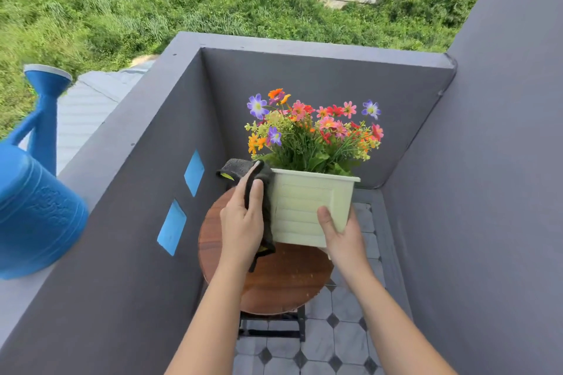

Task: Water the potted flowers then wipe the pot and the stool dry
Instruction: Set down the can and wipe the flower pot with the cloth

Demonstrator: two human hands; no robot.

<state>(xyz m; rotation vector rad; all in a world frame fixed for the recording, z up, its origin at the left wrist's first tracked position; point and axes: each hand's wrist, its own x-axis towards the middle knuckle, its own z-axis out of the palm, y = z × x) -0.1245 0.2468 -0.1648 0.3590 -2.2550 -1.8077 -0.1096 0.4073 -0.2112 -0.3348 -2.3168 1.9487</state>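
Wiping pot (pixel 307 207) side with cloth (pixel 259 192) atop stool (pixel 274 280).
Left hand (pixel 242 222) fingers (pixel 256 193) clamped on cloth; right hand (pixel 341 234) fingers gripping pot corner, steadying against pushing.

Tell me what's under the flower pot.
The pale green pot sits above a round wooden stool, with the right hand gripping its lower near corner. Whether its base rests on the stool or is lifted is hidden.

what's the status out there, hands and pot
Left hand pressing dark cloth on pot's left side. Right hand gripping pot at lower right corner. Pot on wooden stool. Watering can parked on ledge, nothing in the way.
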